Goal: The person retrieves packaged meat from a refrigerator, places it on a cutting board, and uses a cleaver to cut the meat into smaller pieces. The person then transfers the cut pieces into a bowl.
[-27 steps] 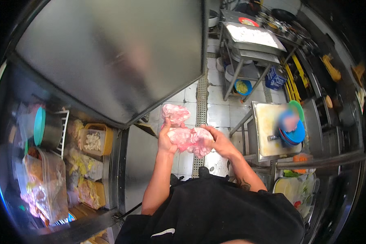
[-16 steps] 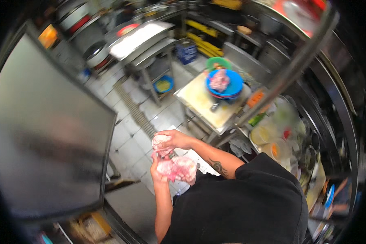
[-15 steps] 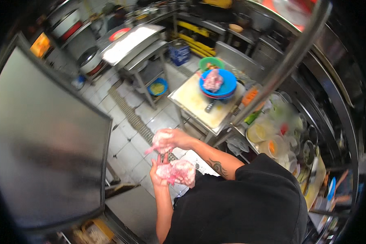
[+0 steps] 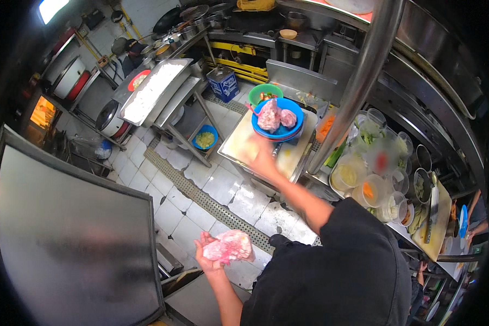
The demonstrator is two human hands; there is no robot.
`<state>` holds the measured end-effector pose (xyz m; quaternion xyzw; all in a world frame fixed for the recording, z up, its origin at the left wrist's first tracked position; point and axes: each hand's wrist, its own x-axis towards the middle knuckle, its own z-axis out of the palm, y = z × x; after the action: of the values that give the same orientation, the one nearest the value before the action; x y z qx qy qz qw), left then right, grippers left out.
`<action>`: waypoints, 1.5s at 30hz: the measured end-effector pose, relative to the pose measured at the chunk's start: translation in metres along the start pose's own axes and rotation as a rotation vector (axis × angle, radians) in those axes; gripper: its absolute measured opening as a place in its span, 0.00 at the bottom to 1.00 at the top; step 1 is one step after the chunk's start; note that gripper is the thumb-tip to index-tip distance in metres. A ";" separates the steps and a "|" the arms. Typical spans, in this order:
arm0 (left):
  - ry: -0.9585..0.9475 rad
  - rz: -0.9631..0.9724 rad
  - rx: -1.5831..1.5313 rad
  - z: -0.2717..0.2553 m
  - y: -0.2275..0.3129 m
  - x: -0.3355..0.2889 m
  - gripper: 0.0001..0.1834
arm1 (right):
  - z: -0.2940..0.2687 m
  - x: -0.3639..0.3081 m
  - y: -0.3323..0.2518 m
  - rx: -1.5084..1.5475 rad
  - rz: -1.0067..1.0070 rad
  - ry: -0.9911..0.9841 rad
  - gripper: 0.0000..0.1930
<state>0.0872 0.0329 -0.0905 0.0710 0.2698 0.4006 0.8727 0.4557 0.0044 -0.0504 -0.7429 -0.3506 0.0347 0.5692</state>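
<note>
A lump of pale pink raw meat, seemingly in a clear plastic bag, lies in my left hand, its fingers curled up along one side. My right arm stretches out over a white cutting board. At its end my right hand is smeared by motion, just short of a blue bowl; its fingers cannot be made out. Two similar bagged lumps of meat sit in this bowl, which rests on a stack. A knife lies on the board, partly hidden by the bowl.
A green bowl of cut food stands behind the blue one. Right of a slanting metal post, clear tubs of vegetables crowd a counter. A large grey door panel stands at left. Below, a drain grate crosses the tiled floor.
My right hand has moved from beside my left hand out to the board. Its bagged meat is gone from it, and the blue bowl holds two lumps instead of one.
</note>
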 end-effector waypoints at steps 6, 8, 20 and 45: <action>0.271 0.213 0.201 0.029 0.018 -0.003 0.25 | 0.021 -0.156 -0.083 0.482 0.040 -0.973 0.39; 0.097 0.223 0.232 0.056 0.002 -0.012 0.32 | 0.031 -0.160 -0.066 0.523 0.093 -0.928 0.38; -0.020 0.211 0.107 0.063 0.009 -0.037 0.12 | -0.003 -0.140 -0.076 1.282 0.693 -1.149 0.31; 1.511 0.997 0.805 -0.116 0.040 -0.314 0.13 | -0.113 0.165 0.119 -1.162 -0.070 0.157 0.31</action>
<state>-0.1677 -0.1828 -0.0451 0.1936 0.8109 0.5405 0.1133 0.6880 -0.0087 -0.0573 -0.9215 -0.2931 -0.2370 0.0935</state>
